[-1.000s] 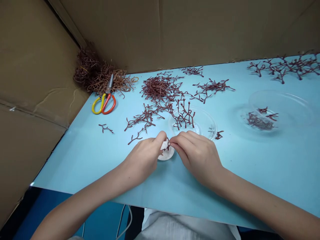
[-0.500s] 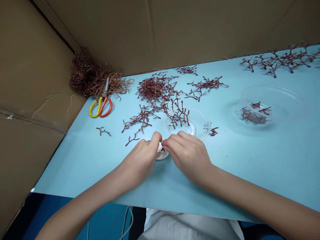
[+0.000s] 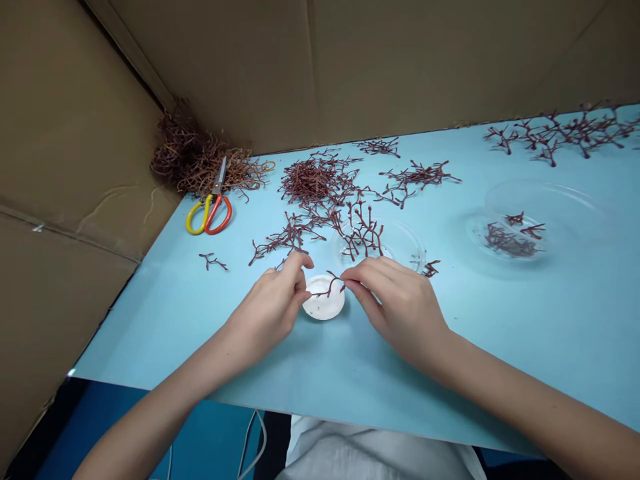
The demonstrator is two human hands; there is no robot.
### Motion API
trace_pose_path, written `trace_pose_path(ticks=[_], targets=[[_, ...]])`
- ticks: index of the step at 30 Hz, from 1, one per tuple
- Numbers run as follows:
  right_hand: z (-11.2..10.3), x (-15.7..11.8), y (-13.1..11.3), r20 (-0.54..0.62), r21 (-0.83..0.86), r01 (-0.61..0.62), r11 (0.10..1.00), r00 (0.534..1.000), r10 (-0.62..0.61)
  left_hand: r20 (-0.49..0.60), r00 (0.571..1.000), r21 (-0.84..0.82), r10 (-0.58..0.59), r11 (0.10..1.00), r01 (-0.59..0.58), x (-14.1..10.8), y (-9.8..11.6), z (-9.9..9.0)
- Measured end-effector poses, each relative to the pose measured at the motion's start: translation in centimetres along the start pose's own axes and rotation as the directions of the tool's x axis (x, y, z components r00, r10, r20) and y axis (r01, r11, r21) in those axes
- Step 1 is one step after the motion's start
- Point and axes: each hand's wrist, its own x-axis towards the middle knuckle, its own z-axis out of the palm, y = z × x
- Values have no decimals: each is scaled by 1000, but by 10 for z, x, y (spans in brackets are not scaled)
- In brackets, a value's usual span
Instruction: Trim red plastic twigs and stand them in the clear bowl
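My right hand (image 3: 397,303) pinches a small brown branched twig (image 3: 330,287) between thumb and fingertips. The twig lies level above a small round white dish (image 3: 324,309), its left end close to the thumb of my left hand (image 3: 277,293). That hand's thumb and forefinger are apart; whether the thumb touches the twig I cannot tell. A few tiny dark specks mark the dish. Just behind the hands stands a clear plastic dish (image 3: 407,241) with branched twigs (image 3: 361,230) across its left side.
Scissors (image 3: 214,207) with yellow and red handles lie at left, before a tangled brown bundle (image 3: 200,160). Twig piles (image 3: 313,180) spread across the back. Another clear dish (image 3: 545,233) at right holds short pieces. Cardboard walls (image 3: 380,67) close off the back and left.
My left hand has moved left and its fingers have parted. The white dish, largely hidden before, now shows in full, with the twig stretched above it. The view has shifted slightly.
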Motion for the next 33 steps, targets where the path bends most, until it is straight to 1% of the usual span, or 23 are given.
trace_pose_path(ticks=[3,5,9,12,15,17,21,23,26,33], targets=[[-2,0,2,45,48,-23,999,999,21,-89,996,35,14,999,-11,2,-7,-1],[-3,0,2,86,65,-38,997,996,32,-122,992,50,28,998,-22,2,-12,0],[-3,-2,0,166,61,-51,997,985,40,-119,991,37,58,998,-54,0,-17,5],[-3,-4,-1,191,32,-30,999,981,23,-111,992,16,64,998,-63,-1,-18,9],[-2,-6,-1,209,38,18,999,977,-26,-117,991,-5,64,998,-65,-2,-18,12],[-1,-8,-2,210,28,77,997,974,-82,-123,990,-17,75,997,-78,-2,-19,13],[1,-8,-6,175,-84,234,969,960,-216,-163,974,-11,154,987,-158,-4,-22,17],[1,-8,-8,173,-108,287,952,948,-266,-182,964,12,195,981,-196,-5,-23,19],[2,-7,-10,173,-100,324,941,937,-304,-181,958,51,223,975,-217,-4,-24,19],[9,-7,-10,151,-127,375,918,922,-356,-167,956,126,243,967,-223,0,-26,19]])
